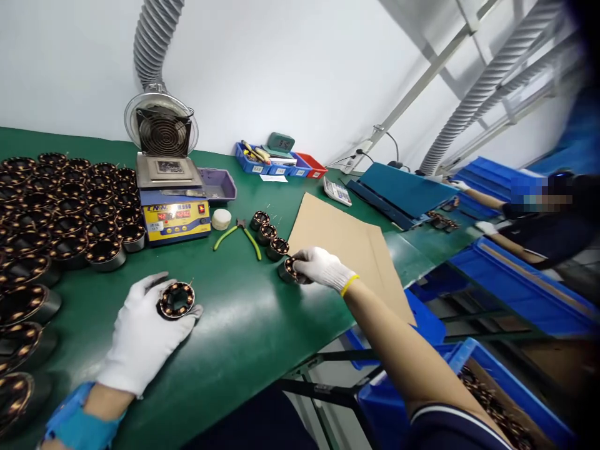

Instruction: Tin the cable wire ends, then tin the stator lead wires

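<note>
My left hand [140,334], in a white glove, is closed around a motor stator [177,300] with copper windings, held with its ring opening toward me. At the right, my gloved right hand [321,267] grips another stator [287,270] by its side, at the near end of a short row; its fingertips are partly hidden. Three more stators [267,234] stand in that row, thin wires rising from them. Green-handled cutters [239,235] lie open between the row and a solder pot [175,215] with a red digital display. A small white round tub [221,219] sits beside the pot.
Many stators [70,219] stand packed at the left. Behind are a fume hose [154,44], a purple tray [219,183] and blue bins [255,164]. A cardboard sheet [342,237] overhangs the green table's edge. A co-worker [544,219] works at the right; blue crates [510,381] stand below.
</note>
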The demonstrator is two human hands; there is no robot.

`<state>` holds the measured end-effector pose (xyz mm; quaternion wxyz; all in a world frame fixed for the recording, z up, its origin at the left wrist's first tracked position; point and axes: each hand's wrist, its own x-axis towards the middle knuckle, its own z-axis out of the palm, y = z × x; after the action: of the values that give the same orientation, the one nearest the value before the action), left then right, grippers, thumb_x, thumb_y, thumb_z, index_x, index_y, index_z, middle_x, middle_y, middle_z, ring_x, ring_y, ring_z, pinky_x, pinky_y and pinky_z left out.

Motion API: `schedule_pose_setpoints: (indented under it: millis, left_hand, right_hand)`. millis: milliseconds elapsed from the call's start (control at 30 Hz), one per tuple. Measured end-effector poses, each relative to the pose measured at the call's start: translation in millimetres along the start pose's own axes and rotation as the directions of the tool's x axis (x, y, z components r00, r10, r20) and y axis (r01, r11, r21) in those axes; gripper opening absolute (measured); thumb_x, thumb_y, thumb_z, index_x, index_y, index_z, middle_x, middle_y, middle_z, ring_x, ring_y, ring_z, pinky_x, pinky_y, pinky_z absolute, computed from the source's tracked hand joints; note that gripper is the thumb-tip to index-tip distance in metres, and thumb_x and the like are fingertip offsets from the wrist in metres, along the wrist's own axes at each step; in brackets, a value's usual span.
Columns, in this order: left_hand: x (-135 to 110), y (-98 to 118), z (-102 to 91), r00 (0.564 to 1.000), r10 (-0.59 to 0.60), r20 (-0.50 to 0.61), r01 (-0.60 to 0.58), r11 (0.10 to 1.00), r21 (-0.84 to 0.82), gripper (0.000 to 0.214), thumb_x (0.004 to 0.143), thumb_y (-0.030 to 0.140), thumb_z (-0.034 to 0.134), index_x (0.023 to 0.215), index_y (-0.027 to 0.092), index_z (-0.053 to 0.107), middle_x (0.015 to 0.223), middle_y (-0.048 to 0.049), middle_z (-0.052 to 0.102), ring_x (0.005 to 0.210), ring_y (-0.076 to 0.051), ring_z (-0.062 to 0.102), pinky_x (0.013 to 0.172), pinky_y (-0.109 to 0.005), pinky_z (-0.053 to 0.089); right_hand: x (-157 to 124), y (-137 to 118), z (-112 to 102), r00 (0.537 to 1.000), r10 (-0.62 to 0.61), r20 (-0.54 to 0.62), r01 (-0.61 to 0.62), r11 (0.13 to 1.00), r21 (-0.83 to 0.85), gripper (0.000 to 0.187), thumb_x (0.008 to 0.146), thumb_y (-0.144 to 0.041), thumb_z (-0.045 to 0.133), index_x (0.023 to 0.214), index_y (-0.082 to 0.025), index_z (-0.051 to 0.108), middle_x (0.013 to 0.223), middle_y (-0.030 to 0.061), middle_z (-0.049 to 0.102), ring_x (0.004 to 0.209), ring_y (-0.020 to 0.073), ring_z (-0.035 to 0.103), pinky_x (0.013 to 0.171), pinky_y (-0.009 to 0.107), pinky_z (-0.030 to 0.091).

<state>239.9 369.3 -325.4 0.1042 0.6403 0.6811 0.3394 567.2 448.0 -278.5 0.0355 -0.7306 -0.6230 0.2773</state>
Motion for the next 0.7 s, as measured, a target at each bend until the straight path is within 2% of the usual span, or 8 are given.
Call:
schedule_pose_setpoints:
  millis: [133,267,300,367,400,467,600,700]
  left_hand:
    - [-4,5,3.7,0.997,-0.055,-0.049,0.036,0.941,-0.336,0.052,0.059,0.044,0.070,0.103,0.019,0.059,0.121,-0.0102,0.057,0.103,-0.027,0.060,0.095,-0.042,0.047]
    - [-7,12,6.8,0.982,-0.178,0.066,0.177,0.731,-0.659,0.063,0.060,0.035,0.071,0.115,0.017,0.047,0.108,-0.0099,0.064,0.090,-0.024,0.066,0.083,-0.040,0.054]
    - [-8,14,7.6,0.980,-0.184,0.075,0.185,0.710,-0.679,0.064,0.059,0.033,0.071,0.115,0.017,0.046,0.109,-0.0108,0.064,0.090,-0.025,0.066,0.082,-0.040,0.055]
    - [-10,14,8.7,0.987,-0.154,0.047,0.148,0.749,-0.646,0.063,0.058,0.031,0.070,0.114,0.017,0.046,0.112,-0.0118,0.063,0.095,-0.026,0.064,0.085,-0.040,0.054]
    - [-11,13,8.9,0.992,-0.125,0.020,0.112,0.794,-0.597,0.062,0.058,0.030,0.070,0.114,0.017,0.048,0.113,-0.0114,0.062,0.098,-0.026,0.063,0.089,-0.041,0.052]
    - [-11,10,8.8,0.997,-0.080,-0.011,0.065,0.870,-0.488,0.062,0.058,0.029,0.069,0.116,0.019,0.050,0.114,-0.0099,0.062,0.102,-0.027,0.061,0.095,-0.041,0.048]
    - [-9,0,9.3,0.994,-0.105,0.038,0.112,0.907,-0.407,0.070,0.058,0.033,0.068,0.124,0.024,0.047,0.118,-0.0072,0.061,0.105,-0.028,0.060,0.097,-0.041,0.045]
    - [-7,-1,12.1,0.988,-0.157,0.002,0.149,0.933,-0.327,0.076,0.055,0.036,0.071,0.127,0.028,0.046,0.118,-0.0051,0.062,0.105,-0.030,0.060,0.097,-0.043,0.045]
  right_hand:
    - [10,-5,-1,0.985,0.033,-0.172,-0.028,0.999,0.032,0.030,0.073,-0.033,0.051,0.093,-0.018,0.068,0.079,0.0053,0.069,0.075,0.0174,0.065,0.068,0.026,0.050]
    - [-22,-33,16,0.793,-0.096,-0.601,0.230,0.962,0.150,0.043,0.076,-0.038,0.054,0.113,-0.018,0.060,0.099,0.0083,0.066,0.089,0.0198,0.062,0.081,0.033,0.050]
    - [-33,-45,27,0.812,-0.158,-0.563,0.355,0.897,0.261,0.045,0.076,-0.039,0.055,0.116,-0.018,0.059,0.099,0.0081,0.066,0.087,0.0183,0.063,0.079,0.032,0.051]
    - [-49,-74,53,0.897,-0.393,-0.204,0.438,0.723,0.534,0.054,0.072,-0.039,0.062,0.122,-0.020,0.055,0.103,0.0069,0.066,0.082,0.0173,0.064,0.070,0.030,0.054]
    - [-53,-89,68,0.860,-0.511,-0.002,0.395,0.662,0.637,0.062,0.067,-0.037,0.068,0.126,-0.023,0.052,0.107,0.0060,0.065,0.082,0.0178,0.064,0.068,0.029,0.054]
    - [-51,-117,97,0.744,-0.646,0.174,0.290,0.546,0.786,0.065,0.063,-0.037,0.074,0.123,-0.023,0.054,0.103,0.0038,0.066,0.086,0.0181,0.064,0.074,0.029,0.054]
    - [-34,-143,122,0.720,-0.666,0.194,0.100,0.376,0.921,0.062,0.064,-0.040,0.073,0.121,-0.021,0.055,0.103,0.0030,0.066,0.095,0.0180,0.063,0.085,0.030,0.051]
    - [-36,-137,113,0.795,-0.599,0.096,0.314,0.541,0.780,0.067,0.060,-0.043,0.075,0.122,-0.023,0.056,0.105,0.0029,0.065,0.096,0.0196,0.062,0.083,0.031,0.052]
